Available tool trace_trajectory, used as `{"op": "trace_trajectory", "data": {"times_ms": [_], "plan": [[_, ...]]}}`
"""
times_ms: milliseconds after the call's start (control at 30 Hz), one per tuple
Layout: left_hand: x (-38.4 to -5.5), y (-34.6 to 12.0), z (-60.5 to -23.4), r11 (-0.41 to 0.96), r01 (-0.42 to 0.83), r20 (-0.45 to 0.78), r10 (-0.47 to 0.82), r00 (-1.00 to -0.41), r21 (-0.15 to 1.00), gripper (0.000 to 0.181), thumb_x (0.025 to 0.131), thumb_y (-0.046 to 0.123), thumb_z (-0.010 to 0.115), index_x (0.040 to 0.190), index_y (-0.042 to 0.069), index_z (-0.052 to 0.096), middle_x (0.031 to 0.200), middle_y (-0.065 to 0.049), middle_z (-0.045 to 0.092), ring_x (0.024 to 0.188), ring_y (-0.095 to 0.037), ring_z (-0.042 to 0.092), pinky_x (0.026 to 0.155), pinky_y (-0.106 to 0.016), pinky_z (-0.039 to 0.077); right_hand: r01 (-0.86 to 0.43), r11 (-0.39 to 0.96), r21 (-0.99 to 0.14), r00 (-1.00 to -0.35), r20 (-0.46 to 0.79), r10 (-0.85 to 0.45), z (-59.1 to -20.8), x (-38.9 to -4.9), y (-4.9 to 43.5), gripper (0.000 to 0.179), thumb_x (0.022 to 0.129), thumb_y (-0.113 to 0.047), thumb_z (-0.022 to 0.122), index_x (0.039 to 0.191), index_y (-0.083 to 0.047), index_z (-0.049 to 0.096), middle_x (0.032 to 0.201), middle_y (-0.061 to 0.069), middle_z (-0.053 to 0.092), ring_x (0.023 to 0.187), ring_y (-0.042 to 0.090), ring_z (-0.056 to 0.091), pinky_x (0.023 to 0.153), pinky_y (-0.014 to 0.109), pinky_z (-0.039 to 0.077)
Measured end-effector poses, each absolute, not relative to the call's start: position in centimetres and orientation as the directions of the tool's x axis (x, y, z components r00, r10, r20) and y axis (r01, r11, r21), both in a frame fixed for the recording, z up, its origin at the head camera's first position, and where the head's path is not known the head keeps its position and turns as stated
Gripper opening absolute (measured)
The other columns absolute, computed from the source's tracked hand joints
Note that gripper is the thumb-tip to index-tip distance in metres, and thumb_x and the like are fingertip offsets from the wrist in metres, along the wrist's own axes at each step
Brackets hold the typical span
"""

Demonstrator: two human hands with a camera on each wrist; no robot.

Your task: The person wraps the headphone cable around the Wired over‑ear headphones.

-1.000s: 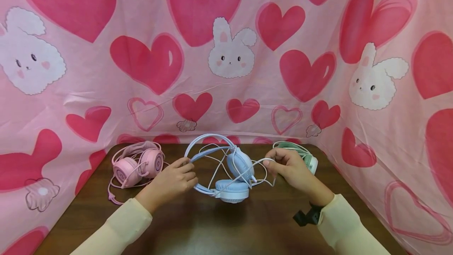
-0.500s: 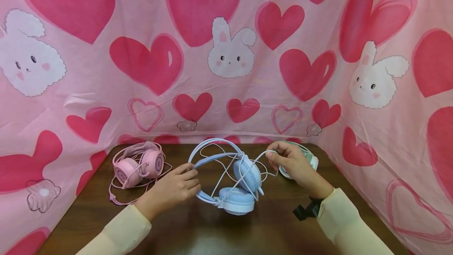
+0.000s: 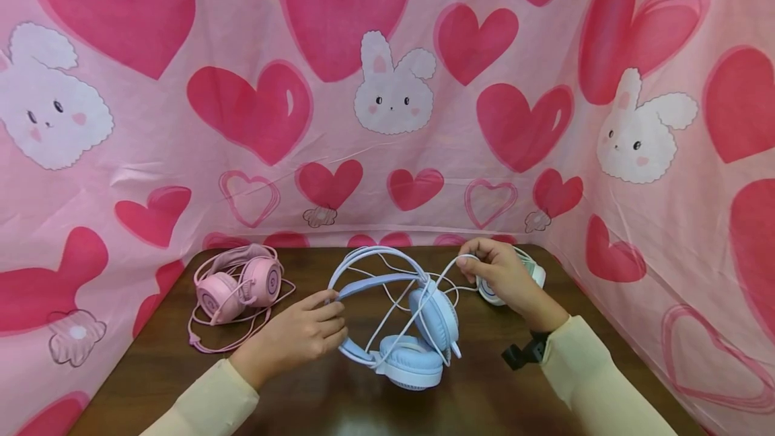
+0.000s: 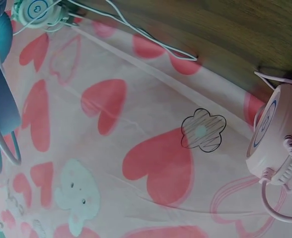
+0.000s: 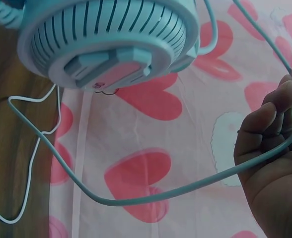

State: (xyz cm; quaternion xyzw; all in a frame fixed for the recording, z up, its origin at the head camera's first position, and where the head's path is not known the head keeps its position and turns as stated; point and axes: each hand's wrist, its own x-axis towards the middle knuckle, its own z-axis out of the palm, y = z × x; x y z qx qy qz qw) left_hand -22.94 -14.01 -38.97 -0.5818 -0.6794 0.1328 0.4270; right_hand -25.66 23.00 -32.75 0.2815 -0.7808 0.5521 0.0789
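Note:
A pair of light blue headphones (image 3: 412, 370) is held up over the table, tilted, ear cups toward the right. My left hand (image 3: 305, 335) grips its headband on the left side. With thumb and fingers, my right hand (image 3: 499, 278) pinches the thin pale cable (image 5: 185, 188), which loops across the headband and ear cups. In the right wrist view, the slotted outer face of an ear cup (image 5: 111, 34) looms close, the cable arching below it to the curled fingers (image 5: 275, 114). Part of the blue headband (image 4: 2, 109) shows at the left wrist view's edge.
Pink headphones (image 3: 266, 281) with their cable lie on the brown table (image 3: 484, 395) at the back left. Green and white headphones (image 3: 535, 274) sit at the back right, partly hidden behind my right hand. A pink heart-and-rabbit curtain (image 3: 448, 147) surrounds the table.
The blue headphones have moved down and to the right, nearer to me, with my left hand following. My right hand has shifted slightly right, still pinching the cable.

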Motion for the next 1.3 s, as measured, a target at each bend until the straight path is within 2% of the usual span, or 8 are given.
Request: {"op": "trace_trajectory", "data": {"times_ms": [200, 433, 767, 1100, 1300], "plan": [[-22.5, -13.8, -38.9, 0.267, 0.665, 0.410, 0.910, 0.064, -0.697, 0.043, 0.100, -0.002, 0.030, 0.091, 0.015, 0.068, 0.090, 0.003, 0.066, 0.099, -0.019, 0.059, 0.103, -0.042, 0.041, -0.524, 0.220, -0.823, -0.829, 0.434, -0.352, -33.1, -26.1, 23.2, 0.013, 0.091, -0.004, 0.065, 0.093, 0.008, 0.059, 0.071, 0.008, 0.056, 0.062, 0.020, 0.053, 0.057, 0.025, 0.049], [-22.1, -13.6, -38.7, 0.247, 0.673, 0.432, 0.894, 0.119, -0.697, 0.040, 0.099, -0.003, 0.034, 0.092, 0.013, 0.069, 0.091, 0.000, 0.066, 0.098, -0.020, 0.060, 0.102, -0.041, 0.042, -0.535, 0.218, -0.816, -0.822, 0.442, -0.360, -33.3, -26.4, 23.4, 0.012, 0.091, -0.004, 0.065, 0.092, 0.006, 0.060, 0.069, 0.008, 0.055, 0.063, 0.021, 0.053, 0.057, 0.026, 0.048], [-21.7, -13.6, -38.5, 0.246, 0.683, 0.442, 0.888, 0.125, -0.688, 0.040, 0.099, -0.004, 0.034, 0.095, 0.013, 0.071, 0.093, -0.001, 0.067, 0.100, -0.021, 0.060, 0.103, -0.042, 0.041, -0.522, 0.214, -0.826, -0.830, 0.434, -0.351, -33.7, -26.6, 23.6, 0.009, 0.092, -0.004, 0.064, 0.092, 0.004, 0.060, 0.068, 0.009, 0.055, 0.063, 0.018, 0.054, 0.058, 0.025, 0.048], [-21.5, -13.6, -38.3, 0.250, 0.656, 0.471, 0.863, 0.183, -0.712, 0.041, 0.098, -0.005, 0.035, 0.093, 0.012, 0.071, 0.092, -0.001, 0.067, 0.096, -0.020, 0.062, 0.098, -0.043, 0.046, -0.536, 0.180, -0.825, -0.815, 0.451, -0.364, -34.3, -26.9, 23.7, 0.012, 0.093, -0.004, 0.062, 0.093, 0.008, 0.059, 0.069, 0.016, 0.054, 0.064, 0.028, 0.053, 0.059, 0.024, 0.049], [-20.9, -13.5, -37.4, 0.242, 0.638, 0.482, 0.845, 0.232, -0.731, 0.041, 0.098, -0.006, 0.036, 0.090, 0.013, 0.071, 0.090, 0.000, 0.067, 0.092, -0.019, 0.063, 0.095, -0.042, 0.048, -0.554, 0.123, -0.824, -0.791, 0.474, -0.386, -34.9, -27.5, 23.5, 0.009, 0.093, 0.000, 0.061, 0.091, 0.009, 0.058, 0.068, 0.008, 0.054, 0.059, 0.027, 0.051, 0.055, 0.023, 0.047]]}}
